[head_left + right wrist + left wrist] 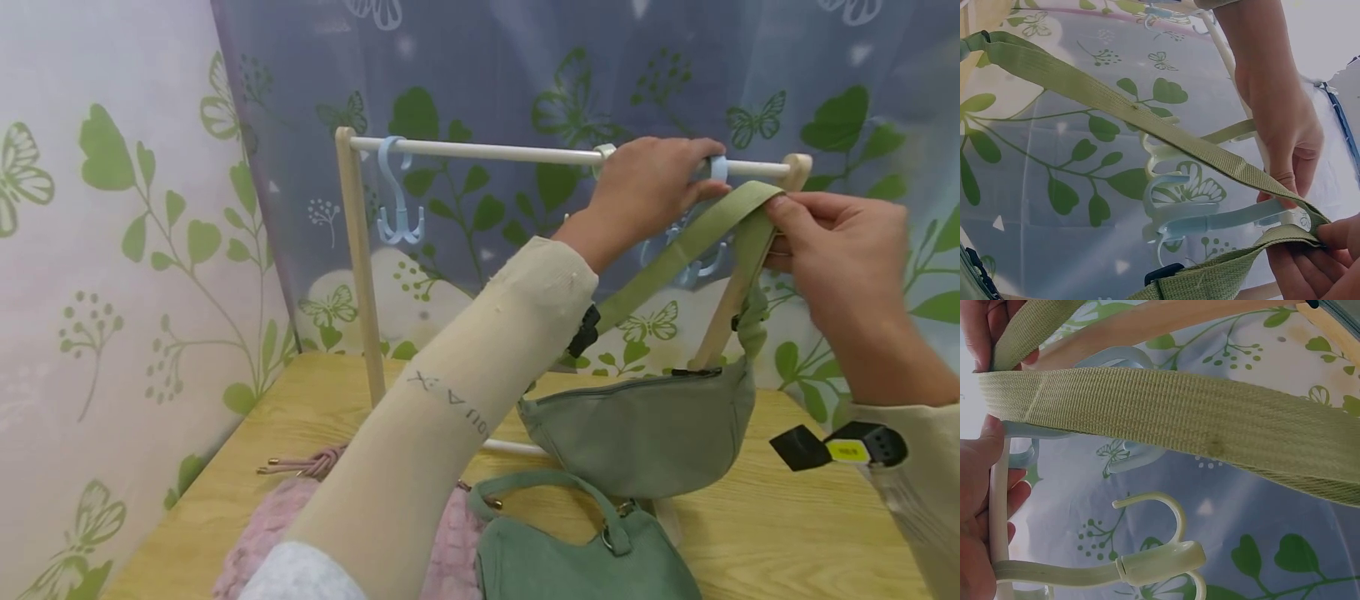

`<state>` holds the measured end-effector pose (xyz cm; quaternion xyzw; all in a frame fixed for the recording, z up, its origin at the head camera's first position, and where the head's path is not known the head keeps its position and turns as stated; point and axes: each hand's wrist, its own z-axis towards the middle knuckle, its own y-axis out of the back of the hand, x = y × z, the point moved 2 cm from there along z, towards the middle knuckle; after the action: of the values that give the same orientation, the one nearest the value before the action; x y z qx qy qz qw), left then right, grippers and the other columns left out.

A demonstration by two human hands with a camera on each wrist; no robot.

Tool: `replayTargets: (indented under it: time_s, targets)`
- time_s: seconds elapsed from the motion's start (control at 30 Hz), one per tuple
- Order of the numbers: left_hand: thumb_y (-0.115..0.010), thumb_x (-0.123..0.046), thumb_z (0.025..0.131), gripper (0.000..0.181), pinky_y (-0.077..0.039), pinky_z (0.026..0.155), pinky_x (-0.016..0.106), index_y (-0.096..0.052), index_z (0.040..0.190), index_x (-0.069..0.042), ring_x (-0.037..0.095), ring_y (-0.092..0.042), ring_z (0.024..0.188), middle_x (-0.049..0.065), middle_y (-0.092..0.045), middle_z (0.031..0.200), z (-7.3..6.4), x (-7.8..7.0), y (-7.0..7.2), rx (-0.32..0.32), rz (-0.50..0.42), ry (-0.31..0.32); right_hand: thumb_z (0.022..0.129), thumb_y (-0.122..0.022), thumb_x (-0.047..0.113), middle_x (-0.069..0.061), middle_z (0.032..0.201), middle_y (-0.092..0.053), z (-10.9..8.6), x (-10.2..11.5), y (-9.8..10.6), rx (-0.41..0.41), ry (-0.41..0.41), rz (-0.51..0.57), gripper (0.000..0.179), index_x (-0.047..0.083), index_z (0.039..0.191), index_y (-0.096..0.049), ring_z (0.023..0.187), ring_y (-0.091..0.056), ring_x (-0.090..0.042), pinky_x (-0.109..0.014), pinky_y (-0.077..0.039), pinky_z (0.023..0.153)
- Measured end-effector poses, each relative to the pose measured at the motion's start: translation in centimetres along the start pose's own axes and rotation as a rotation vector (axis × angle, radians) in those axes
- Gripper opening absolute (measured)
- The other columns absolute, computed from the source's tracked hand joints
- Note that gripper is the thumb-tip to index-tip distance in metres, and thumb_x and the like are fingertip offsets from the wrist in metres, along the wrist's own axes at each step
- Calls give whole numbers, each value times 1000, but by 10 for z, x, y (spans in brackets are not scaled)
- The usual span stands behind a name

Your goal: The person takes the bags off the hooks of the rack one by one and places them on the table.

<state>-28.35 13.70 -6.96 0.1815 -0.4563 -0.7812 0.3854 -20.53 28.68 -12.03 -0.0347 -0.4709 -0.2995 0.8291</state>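
My right hand [847,250] pinches the green webbing strap [675,254] of a sage-green crossbody bag [645,433], lifting the strap into a loop at the rod's right end. The bag hangs from it, zipper side up. My left hand [645,183] is at the white rod [495,152], thumb and forefinger pinching the top of a light blue multi-prong hook [1191,219]. In the left wrist view the strap passes across this hook and hides much of it. Beside it hangs a pale green hook [1160,562], mostly behind my left hand in the head view.
Another light blue hook [401,192] hangs near the rod's left end. The wooden-sided rack [360,275] stands on a wood-grain table [795,517]. In front lie a dark green handbag [577,558] and a pink quilted bag [262,533], partly hidden by my left sleeve.
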Motion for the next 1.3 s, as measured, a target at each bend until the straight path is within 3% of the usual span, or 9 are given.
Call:
replayTargets:
  time_s: [0.17, 0.33, 0.5, 0.57, 0.73, 0.8, 0.97, 1.17, 1.3]
  targets:
    - [-45, -58, 94, 59, -47, 81, 20, -42, 147, -33, 4, -62, 101, -17, -62, 126, 0, 1, -1, 1, 3, -3, 94, -60, 33, 6, 110, -70, 1, 1, 5, -3, 23, 26, 52, -3, 132, -57, 75, -66, 9, -10, -51, 65]
    - [-46, -58, 94, 59, -48, 80, 21, -42, 147, -33, 4, -63, 99, -16, -63, 125, -1, 4, -2, 0, -4, 2, 94, -60, 30, 11, 101, -70, 1, 5, 12, -13, 50, 78, 52, -5, 133, -55, 74, -67, 8, -10, -51, 65]
    - [-46, -57, 94, 58, -48, 79, 21, -43, 146, -32, 4, -63, 95, -16, -64, 123, -1, 5, -2, -26, -5, -18, 97, -56, 29, 18, 93, -64, -3, 11, 17, -43, 69, -3, 50, -4, 134, -54, 74, -64, 11, -9, -51, 65]
    - [-46, -57, 94, 58, -47, 78, 21, -44, 146, -32, 4, -63, 94, -16, -64, 122, -1, 5, -2, -32, -8, -26, 97, -53, 34, 16, 105, -66, -5, 12, 20, -55, 51, -67, 52, 1, 137, -54, 73, -62, 13, -5, -48, 63]
    - [-45, -57, 94, 58, -47, 75, 21, -43, 147, -32, 4, -63, 93, -16, -65, 121, 0, 4, -1, -32, -6, -32, 97, -46, 44, -5, 132, -59, -5, 14, 26, -57, -12, -191, 54, 13, 142, -51, 72, -58, 18, -9, -50, 74]
    - [-45, -57, 94, 58, -47, 75, 21, -43, 147, -32, 4, -63, 93, -15, -65, 120, 0, 4, -1, -33, -6, -31, 97, -46, 43, 4, 126, -64, -4, 14, 29, -51, -8, -190, 54, 13, 141, -52, 72, -58, 17, -11, -51, 78]
    - [-45, -56, 96, 58, -46, 88, 20, -42, 147, -30, 4, -62, 101, -14, -64, 123, -1, 5, -2, -59, 33, -65, 97, -50, 39, 24, 91, -62, -6, 16, 34, -38, 22, -128, 51, 8, 138, -55, 70, -60, 14, -4, -47, 65]
    - [-43, -53, 99, 56, -35, 106, 19, -44, 147, -24, 3, -59, 114, -13, -61, 131, -7, 8, -7, -147, 106, -139, 101, -47, 29, 28, 87, -57, -16, 20, 36, -38, 73, -173, 47, 1, 139, -52, 68, -59, 16, -2, -45, 64]
    - [-45, -50, 100, 55, -32, 108, 19, -46, 146, -21, 3, -57, 118, -11, -58, 134, -12, 12, -7, -207, 131, -154, 101, -50, 24, 29, 82, -60, -17, 21, 37, -16, 142, -95, 42, -1, 134, -55, 67, -62, 13, -4, -47, 64]
